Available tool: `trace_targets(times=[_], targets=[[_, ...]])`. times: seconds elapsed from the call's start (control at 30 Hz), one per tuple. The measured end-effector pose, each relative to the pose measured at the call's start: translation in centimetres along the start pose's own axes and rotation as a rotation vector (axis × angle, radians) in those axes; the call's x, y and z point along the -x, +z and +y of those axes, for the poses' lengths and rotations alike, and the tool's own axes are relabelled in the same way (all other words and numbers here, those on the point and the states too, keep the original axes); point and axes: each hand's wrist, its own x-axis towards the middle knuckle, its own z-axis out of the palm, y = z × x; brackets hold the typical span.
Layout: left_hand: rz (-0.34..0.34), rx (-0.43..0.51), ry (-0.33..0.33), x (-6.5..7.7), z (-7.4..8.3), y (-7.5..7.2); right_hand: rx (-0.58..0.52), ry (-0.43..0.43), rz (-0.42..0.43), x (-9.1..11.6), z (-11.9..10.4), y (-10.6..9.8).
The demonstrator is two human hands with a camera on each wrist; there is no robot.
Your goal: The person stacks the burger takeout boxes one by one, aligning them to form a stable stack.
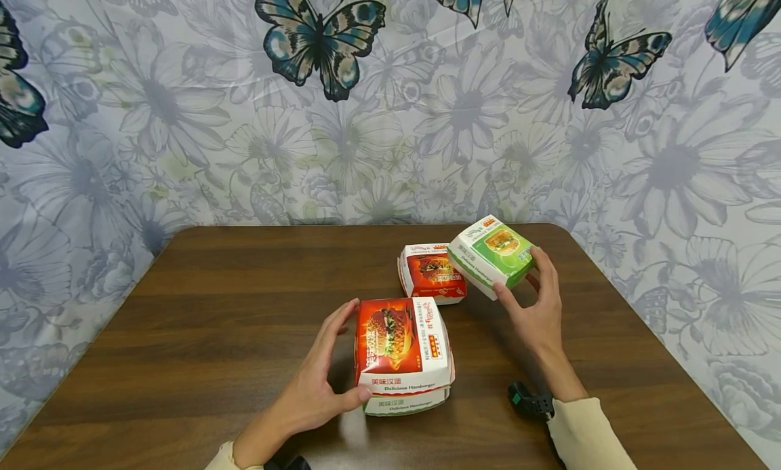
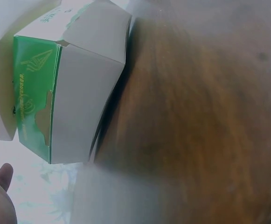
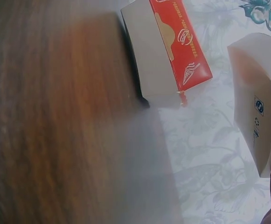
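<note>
My bench is dark brown wood with streaked grain, its far corners rounded. Behind it hangs a pale grey, flower-patterned backdrop with large teal and black butterflies.

Near the middle of the wood, a red burger box sits on a green-sided box. My left hand is spread along their left side, its thumb at the near corner. My right hand pinches a green burger box between thumb and fingers, tilted and raised off the bench, beside another red box resting farther back.
</note>
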Motion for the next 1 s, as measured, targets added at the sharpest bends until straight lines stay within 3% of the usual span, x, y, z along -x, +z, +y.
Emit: trace_targets(times=[0.67, 1.0], targets=[[-0.007, 0.006, -0.006, 0.0, 0.0, 0.0, -0.048, -0.099, -0.036, 0.0, -1.2, 0.0], [-0.008, -0.003, 0.01, 0.1, -0.1, 0.0, -0.111, -0.08, -0.058, 0.0, -1.9, -0.2]])
